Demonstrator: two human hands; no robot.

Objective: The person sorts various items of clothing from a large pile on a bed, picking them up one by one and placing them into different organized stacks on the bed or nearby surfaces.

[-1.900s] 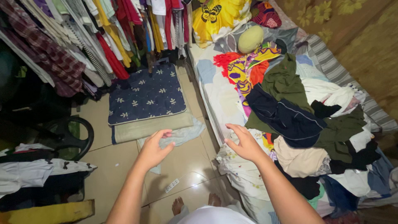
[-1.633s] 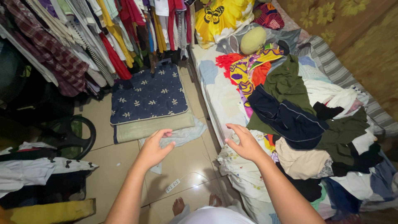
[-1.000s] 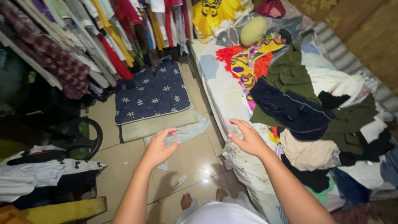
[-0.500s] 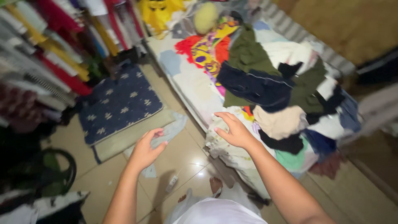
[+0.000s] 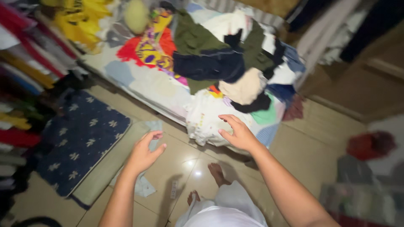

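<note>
A person's left hand (image 5: 145,152) and right hand (image 5: 239,133) hover with grips wide and empty above the tiled floor (image 5: 315,138). The right hand is near the white sheet (image 5: 206,120) draping the bed's near corner; the heaped clothes pile (image 5: 227,63) lies farther back. A navy patterned mat (image 5: 75,143) lies left.

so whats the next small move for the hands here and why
Probably reach the right hand forward to the cream garment at the near edge of the clothes pile. Both hands are empty, and the left hand hovers over the floor.
</note>
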